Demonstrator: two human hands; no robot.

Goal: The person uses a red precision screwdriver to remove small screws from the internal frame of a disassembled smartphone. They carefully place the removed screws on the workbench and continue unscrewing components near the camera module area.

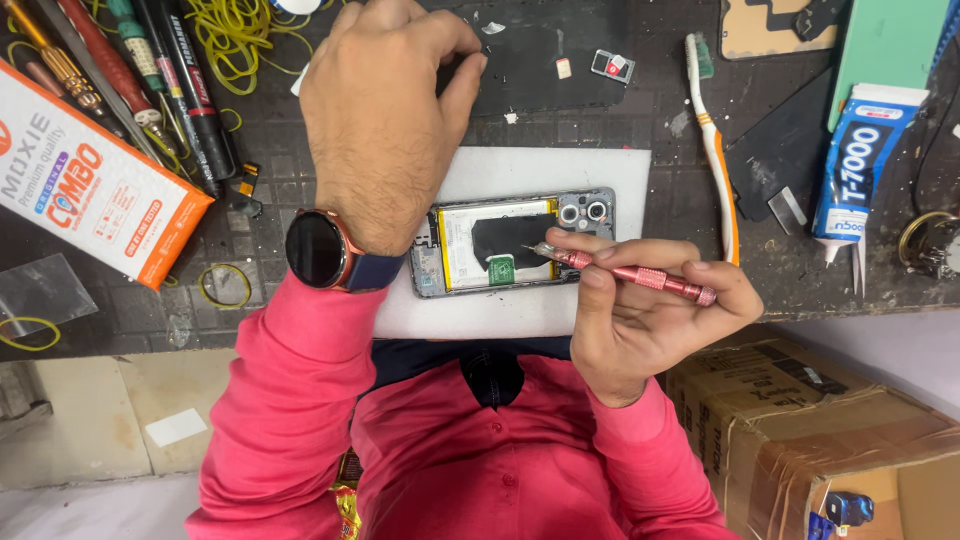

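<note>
An opened phone [520, 243] with its back removed lies on a white pad [540, 175], showing a battery and camera lenses. My right hand [640, 320] grips a pink metal screwdriver [640, 275], its tip resting over the phone's lower middle. My left hand [385, 110], with a dark round watch [318, 250] on the wrist, reaches beyond the phone with fingers pinched near a black back panel [545, 60]; whether it holds anything is hidden.
An orange and white box [85, 180], pens and yellow rubber bands [235, 35] lie at left. A toothbrush [715, 150], a glue tube [860, 165] and a green sheet sit at right. A cardboard box [810, 430] stands below the bench edge.
</note>
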